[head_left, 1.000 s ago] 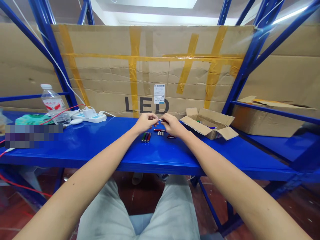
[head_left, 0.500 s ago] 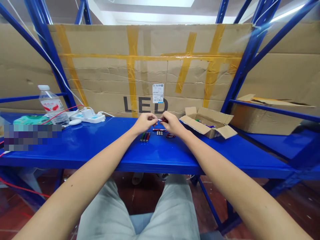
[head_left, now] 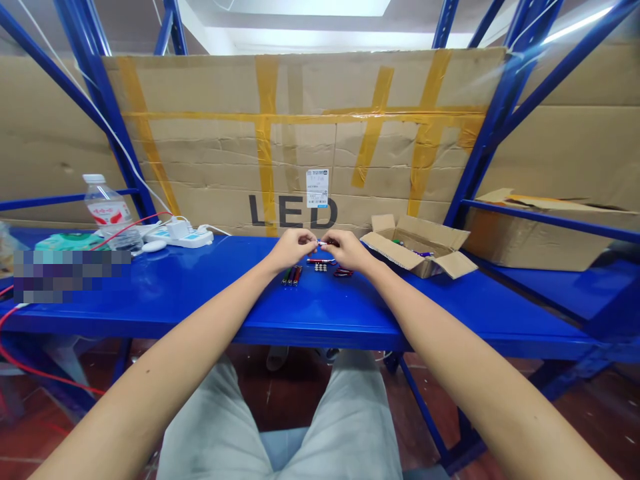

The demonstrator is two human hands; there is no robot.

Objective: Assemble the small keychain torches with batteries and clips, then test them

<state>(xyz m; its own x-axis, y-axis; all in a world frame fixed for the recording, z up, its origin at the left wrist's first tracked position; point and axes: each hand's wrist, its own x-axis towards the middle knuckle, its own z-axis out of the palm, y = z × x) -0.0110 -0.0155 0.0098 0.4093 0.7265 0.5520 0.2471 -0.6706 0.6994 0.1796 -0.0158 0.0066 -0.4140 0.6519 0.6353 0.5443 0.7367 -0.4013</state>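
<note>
Pinching a small slim piece (head_left: 321, 243) between thumb and fingers, the left hand (head_left: 293, 248) and the right hand (head_left: 349, 249) were nearly fingertip to fingertip above a blue table (head_left: 200, 287); a pale, silvery bit showed between them, the rest hidden. The step in hand seemed to be fine fitting or twisting, though joining or parting could not be told. The next move appeared to call for both pinches light and in line. At six o'clock lay a red tube (head_left: 316, 261), then a cluster of small silver pieces (head_left: 321, 268). At five was a dark red item (head_left: 343, 273); at seven, three slim tubes (head_left: 291, 275) side by side. At three stood an open cardboard box (head_left: 423, 267); well apart at nine, a white power strip (head_left: 187, 237), then a clear bottle (head_left: 107, 212).
</note>
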